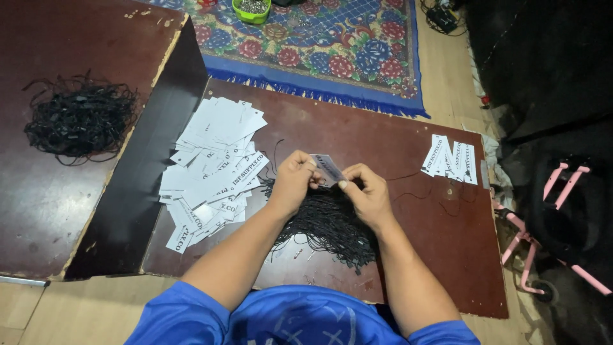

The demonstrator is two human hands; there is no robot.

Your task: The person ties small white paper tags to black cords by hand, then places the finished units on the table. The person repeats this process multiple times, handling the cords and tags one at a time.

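My left hand (294,180) and my right hand (366,191) meet over the dark red board (357,137) and together pinch one white paper tag (327,168) between the fingertips. Directly under the hands lies a tangle of thin black strings (329,223). A loose heap of white printed tags (214,163) spreads to the left of my left hand. A small fanned row of tags (450,160) with black strings on them lies at the board's right end.
A second dark board (57,57) at the left carries another bundle of black strings (80,118). A flowered blue rug (332,45) lies beyond, with a green container (251,9) on it. A pink-framed cart (555,217) stands at the right.
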